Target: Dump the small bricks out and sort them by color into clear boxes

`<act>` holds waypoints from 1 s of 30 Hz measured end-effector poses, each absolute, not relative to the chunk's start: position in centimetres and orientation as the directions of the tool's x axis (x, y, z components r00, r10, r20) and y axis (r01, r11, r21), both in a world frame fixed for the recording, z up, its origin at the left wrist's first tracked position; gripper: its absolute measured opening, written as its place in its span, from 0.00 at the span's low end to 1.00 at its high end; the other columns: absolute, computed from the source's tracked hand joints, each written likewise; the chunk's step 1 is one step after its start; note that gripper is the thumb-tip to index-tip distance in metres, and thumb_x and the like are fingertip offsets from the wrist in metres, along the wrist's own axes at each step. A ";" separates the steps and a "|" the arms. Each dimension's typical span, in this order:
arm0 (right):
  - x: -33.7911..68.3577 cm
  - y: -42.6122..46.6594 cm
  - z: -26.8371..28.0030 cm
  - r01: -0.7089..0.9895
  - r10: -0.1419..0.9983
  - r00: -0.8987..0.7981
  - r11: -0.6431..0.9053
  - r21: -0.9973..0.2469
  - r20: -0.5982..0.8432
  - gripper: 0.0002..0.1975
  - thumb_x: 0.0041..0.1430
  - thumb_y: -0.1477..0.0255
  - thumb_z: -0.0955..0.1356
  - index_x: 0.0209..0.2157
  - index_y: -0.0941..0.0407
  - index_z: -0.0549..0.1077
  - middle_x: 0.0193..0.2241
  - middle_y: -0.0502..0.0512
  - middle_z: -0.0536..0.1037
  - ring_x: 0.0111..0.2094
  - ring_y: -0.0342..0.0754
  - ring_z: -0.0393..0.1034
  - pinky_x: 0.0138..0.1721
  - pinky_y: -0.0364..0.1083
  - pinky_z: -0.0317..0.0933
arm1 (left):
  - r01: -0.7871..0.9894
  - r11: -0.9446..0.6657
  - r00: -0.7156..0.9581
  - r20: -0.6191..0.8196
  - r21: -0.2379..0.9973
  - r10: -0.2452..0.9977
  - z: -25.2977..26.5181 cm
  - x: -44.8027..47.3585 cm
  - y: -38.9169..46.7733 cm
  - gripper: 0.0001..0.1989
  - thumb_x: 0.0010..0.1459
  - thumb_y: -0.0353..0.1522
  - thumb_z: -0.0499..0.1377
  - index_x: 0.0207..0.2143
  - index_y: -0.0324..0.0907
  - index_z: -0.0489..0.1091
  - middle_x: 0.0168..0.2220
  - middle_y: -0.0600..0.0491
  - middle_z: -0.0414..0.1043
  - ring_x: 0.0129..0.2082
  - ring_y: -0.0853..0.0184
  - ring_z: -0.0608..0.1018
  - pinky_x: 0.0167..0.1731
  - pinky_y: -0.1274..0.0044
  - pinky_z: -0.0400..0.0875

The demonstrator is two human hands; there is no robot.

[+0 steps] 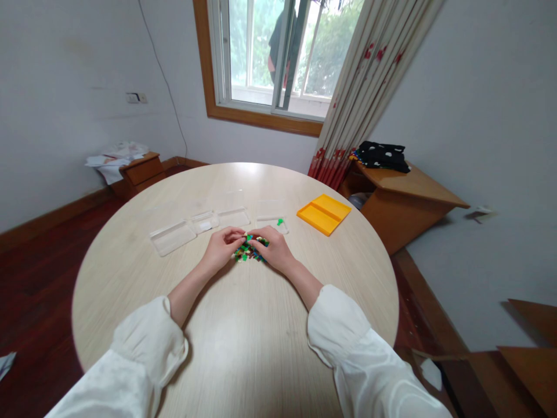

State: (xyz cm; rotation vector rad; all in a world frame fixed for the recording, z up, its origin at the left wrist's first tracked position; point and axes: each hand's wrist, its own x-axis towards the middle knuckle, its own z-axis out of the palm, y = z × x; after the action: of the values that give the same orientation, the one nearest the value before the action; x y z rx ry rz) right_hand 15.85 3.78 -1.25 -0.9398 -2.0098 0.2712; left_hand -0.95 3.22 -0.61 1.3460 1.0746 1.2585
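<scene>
A pile of small coloured pieces (246,253), green, blue, dark red and cream, lies on the round table between my hands. My left hand (221,247) is at the pile's left edge, thumb and fingers curled together near the tips. From the right, my right hand (275,248) curves over the pile, its fingers bent and the thumb among the pieces. Any piece within either hand's fingertips is too small to make out. Just beyond my right hand, a clear plastic box (266,219) holds a green piece (279,222).
More clear boxes stand to the left: a large one (173,238), a small one (205,222) and another (234,217). An open yellow case (324,212) lies at the right on the pale round table (243,348). A wooden cabinet (404,191) stands beyond the table's right edge.
</scene>
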 end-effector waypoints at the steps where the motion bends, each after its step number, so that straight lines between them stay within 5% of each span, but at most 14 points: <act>1: 15.8 3.8 -1.2 0.516 0.707 -0.332 0.691 -0.507 0.625 0.07 0.56 0.74 0.69 0.38 0.54 0.77 0.32 0.54 0.79 0.36 0.48 0.71 0.41 0.47 0.63 | -0.009 -0.143 0.082 0.144 0.990 0.986 -0.6 -1.0 3.2 0.22 0.35 0.44 0.68 0.30 0.38 0.71 0.27 0.49 0.78 0.29 0.63 0.79 0.34 0.72 0.73; 30: 15.9 3.8 -1.5 0.532 0.713 -0.319 0.680 -0.505 0.624 0.05 0.56 0.74 0.69 0.36 0.55 0.75 0.32 0.54 0.79 0.35 0.47 0.70 0.39 0.46 0.62 | 0.041 -0.160 0.033 0.159 0.986 0.987 -0.6 -0.9 3.4 0.18 0.39 0.44 0.64 0.23 0.38 0.71 0.21 0.53 0.73 0.23 0.69 0.73 0.28 0.77 0.68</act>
State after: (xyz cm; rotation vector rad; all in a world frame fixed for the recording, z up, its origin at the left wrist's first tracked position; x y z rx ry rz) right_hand 15.88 3.84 -1.47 -0.9608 -2.0030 0.2577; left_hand -0.88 3.44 -0.57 1.3733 1.1391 1.2826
